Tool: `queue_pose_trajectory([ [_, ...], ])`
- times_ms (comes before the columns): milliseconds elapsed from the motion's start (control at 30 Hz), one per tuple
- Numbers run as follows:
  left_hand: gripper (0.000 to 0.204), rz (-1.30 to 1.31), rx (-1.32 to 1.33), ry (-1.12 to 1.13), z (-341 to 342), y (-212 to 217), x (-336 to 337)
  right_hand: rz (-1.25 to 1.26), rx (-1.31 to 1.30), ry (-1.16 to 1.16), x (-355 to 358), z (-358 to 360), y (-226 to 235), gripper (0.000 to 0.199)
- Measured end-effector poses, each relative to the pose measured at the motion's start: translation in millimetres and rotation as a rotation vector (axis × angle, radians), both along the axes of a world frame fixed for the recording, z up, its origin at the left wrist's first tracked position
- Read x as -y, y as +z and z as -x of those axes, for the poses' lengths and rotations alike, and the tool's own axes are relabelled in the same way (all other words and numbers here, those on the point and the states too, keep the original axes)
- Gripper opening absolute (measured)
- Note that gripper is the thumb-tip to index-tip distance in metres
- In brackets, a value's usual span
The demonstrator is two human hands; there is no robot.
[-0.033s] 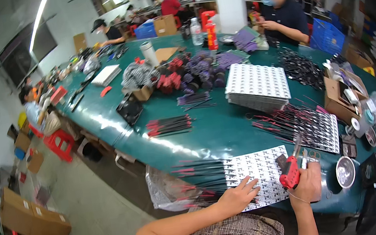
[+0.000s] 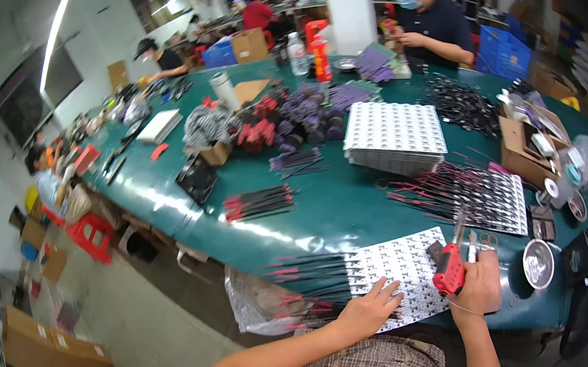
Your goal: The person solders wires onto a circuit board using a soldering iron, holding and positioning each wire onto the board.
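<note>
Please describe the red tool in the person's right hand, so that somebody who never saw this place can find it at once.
Start at the long green table and go to its near edge, where a white printed sheet lies. Just right of that sheet, the right hand grips the red tool. It alone there has a chunky red handle with a metal tip.

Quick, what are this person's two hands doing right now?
Left hand: open, fingers spread flat on the white printed sheet.
Right hand: closed around a red-handled tool.

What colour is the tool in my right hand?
Red, with a metal tip; the tool in the right hand shows best in the head view.
</note>
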State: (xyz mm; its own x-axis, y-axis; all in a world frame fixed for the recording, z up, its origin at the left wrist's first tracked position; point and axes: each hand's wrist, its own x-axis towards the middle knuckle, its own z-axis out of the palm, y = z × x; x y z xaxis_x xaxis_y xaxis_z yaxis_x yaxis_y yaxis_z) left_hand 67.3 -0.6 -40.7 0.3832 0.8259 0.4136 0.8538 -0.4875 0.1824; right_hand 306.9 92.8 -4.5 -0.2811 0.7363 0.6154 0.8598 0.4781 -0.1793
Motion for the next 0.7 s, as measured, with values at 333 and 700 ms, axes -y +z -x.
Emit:
queue_pose_trajectory([
  [333, 0.039, 0.356, 0.243, 0.246, 32, 105, -25, 0.164, -0.091, 0.063, 5, -4, -1, 0.067],
  [700, 0.027, 0.604, 0.348, 0.391, 60, 91, -48, 0.163, -0.112, 0.036, 13, -1, 11, 0.059],
])
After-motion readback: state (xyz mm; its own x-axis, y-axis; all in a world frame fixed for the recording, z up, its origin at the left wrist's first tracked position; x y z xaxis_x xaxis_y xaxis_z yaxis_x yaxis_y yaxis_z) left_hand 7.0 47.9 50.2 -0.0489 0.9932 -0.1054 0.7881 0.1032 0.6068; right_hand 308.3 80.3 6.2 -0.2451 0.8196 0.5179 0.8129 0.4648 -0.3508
